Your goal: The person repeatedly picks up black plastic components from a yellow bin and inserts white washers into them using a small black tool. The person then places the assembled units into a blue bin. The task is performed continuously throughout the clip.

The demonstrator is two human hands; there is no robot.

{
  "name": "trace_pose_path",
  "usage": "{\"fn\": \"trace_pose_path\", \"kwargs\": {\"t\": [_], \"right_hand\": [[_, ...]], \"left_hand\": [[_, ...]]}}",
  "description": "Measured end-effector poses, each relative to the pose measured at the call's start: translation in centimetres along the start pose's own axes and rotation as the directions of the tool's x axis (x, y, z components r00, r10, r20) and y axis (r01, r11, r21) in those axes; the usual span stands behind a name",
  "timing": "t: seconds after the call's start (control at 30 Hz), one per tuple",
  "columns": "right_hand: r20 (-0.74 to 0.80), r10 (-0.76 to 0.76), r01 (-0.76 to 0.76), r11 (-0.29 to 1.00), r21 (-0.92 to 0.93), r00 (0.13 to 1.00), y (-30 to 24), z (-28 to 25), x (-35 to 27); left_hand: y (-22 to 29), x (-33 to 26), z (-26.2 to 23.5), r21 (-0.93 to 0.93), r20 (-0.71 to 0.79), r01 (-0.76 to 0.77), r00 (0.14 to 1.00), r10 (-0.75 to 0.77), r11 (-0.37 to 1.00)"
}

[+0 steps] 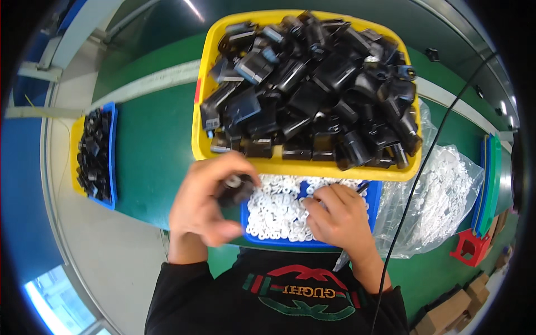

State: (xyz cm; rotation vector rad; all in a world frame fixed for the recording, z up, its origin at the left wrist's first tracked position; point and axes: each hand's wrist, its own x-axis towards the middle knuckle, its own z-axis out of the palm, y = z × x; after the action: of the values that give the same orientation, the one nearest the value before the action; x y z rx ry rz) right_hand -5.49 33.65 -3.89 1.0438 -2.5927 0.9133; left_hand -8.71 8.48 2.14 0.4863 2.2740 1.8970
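My left hand (204, 201) is closed around a small black plastic part (235, 188), held just above the left edge of a blue tray (375, 196). That tray is filled with several small white rings (276, 209). My right hand (335, 218) rests in the tray, fingertips pinched among the white rings. Whether a ring sits between the fingers cannot be made out. Right behind the blue tray stands a yellow bin (204, 120) heaped with several black plastic parts (312, 84).
A clear plastic bag (446, 195) of white rings lies to the right. A blue-and-yellow tray (114, 156) of black parts sits at the left on the green work surface (151, 162). A black cable (424, 162) crosses the right side. A red stool (472, 248) and cardboard boxes (452, 312) stand lower right.
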Motion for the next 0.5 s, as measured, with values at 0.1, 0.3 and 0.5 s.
{"fn": "trace_pose_path", "kwargs": {"t": [0.1,0.3,0.5], "right_hand": [[0.051,0.020,-0.021,1.000,0.021,0.998,0.1,-0.4,0.3],[0.017,0.013,-0.012,0.999,-0.031,1.000,0.1,0.5,-0.1],[-0.030,0.036,-0.034,0.998,0.046,0.999,0.3,0.5,-0.4]], "left_hand": [[1.3,2.4,-2.6,0.148,-0.336,0.100,0.941,-0.046,0.984],[-5.3,11.4,-11.3,0.746,-0.444,0.235,0.873,0.203,0.624],[-12.7,18.0,-15.8,0.881,-0.353,0.246,0.911,0.215,0.404]]}}
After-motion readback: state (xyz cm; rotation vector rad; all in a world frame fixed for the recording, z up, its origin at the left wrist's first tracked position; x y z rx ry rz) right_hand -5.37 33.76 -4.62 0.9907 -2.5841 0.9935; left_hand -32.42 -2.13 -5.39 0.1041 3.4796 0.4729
